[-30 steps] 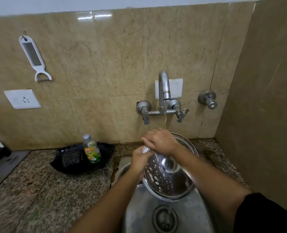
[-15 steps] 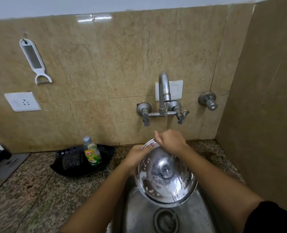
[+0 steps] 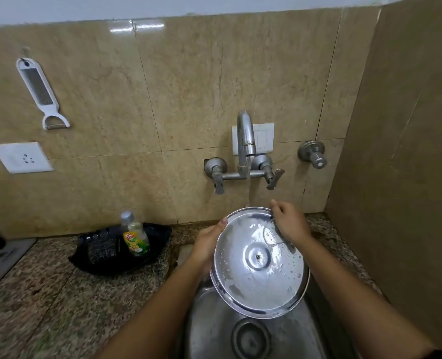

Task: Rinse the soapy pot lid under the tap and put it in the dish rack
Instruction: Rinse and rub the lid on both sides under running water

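The round steel pot lid (image 3: 251, 278) is tilted over the steel sink (image 3: 212, 330), its wet underside facing me with a few soap flecks on it. Water runs from the wall tap (image 3: 245, 141) onto the lid's far rim. My left hand (image 3: 206, 244) grips the lid's left edge from behind. My right hand (image 3: 288, 224) rests on the upper right rim, fingers curled over the edge. No dish rack is in view.
A black tray (image 3: 157, 252) with a scrubber and a dish soap bottle (image 3: 135, 235) sits on the granite counter left of the sink. A white grater-peeler (image 3: 39, 92) hangs on the tiled wall. A side wall (image 3: 409, 177) stands close on the right.
The lid has been raised and turned so more of its underside faces me. Much of the soap has washed off. My right hand slid from the top rim to the upper right.
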A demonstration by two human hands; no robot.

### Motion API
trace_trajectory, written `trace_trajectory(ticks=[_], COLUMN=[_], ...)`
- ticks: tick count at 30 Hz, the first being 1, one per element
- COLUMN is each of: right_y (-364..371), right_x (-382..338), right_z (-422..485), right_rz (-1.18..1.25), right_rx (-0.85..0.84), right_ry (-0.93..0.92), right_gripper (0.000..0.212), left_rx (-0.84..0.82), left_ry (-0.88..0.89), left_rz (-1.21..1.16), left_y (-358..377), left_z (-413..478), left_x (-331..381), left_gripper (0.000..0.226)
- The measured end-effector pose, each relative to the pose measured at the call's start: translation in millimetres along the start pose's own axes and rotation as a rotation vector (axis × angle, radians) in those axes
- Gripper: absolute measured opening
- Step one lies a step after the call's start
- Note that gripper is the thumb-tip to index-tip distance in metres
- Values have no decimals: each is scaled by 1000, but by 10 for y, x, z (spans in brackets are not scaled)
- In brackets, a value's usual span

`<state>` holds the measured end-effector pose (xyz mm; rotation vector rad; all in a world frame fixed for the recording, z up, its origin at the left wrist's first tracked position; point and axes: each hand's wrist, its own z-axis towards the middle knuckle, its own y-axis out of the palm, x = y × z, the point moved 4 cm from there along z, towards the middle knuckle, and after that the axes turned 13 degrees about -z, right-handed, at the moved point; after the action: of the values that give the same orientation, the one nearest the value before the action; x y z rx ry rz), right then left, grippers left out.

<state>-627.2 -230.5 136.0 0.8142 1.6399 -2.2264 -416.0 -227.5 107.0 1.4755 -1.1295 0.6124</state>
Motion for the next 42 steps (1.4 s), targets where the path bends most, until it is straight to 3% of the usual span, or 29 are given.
trace_trajectory(ticks=[6,13,15,18,22,27,32,35,42], right_y=[-36,43,66,109,111,17,40,139,31], right_x=[90,96,73,-97,-272,-129,52,32,-160], right_z=[-150,-227,-177,-82,35,6,-242,-270,-267], right_rz=[-68,149,263,246,274,379,26,-132,-125], right_rx=[123,139,54,-165,-290,-115,101,126,133], right_ry=[-3,128,136,31,-54,88,136,112,-76], right_gripper=[31,35,33,32,30,28,30,44,43], left_rx=[55,84,15,-147,-158,-91,34,67,-72], left_ry=[19,81,55,-33,-10,35,57,35,-38], left_rz=[-97,-113,21,339,366,257,87,42,339], left_y=[-24,-159,-166,-60,60,-13,-156,-172,-88], left_z=[-8,-14,7,16,72,86,51,17,54], left_x=[-8,-5,54,157,266,136,3,-26,117], left_gripper=[30,34,31,33,28,24,23,19,33])
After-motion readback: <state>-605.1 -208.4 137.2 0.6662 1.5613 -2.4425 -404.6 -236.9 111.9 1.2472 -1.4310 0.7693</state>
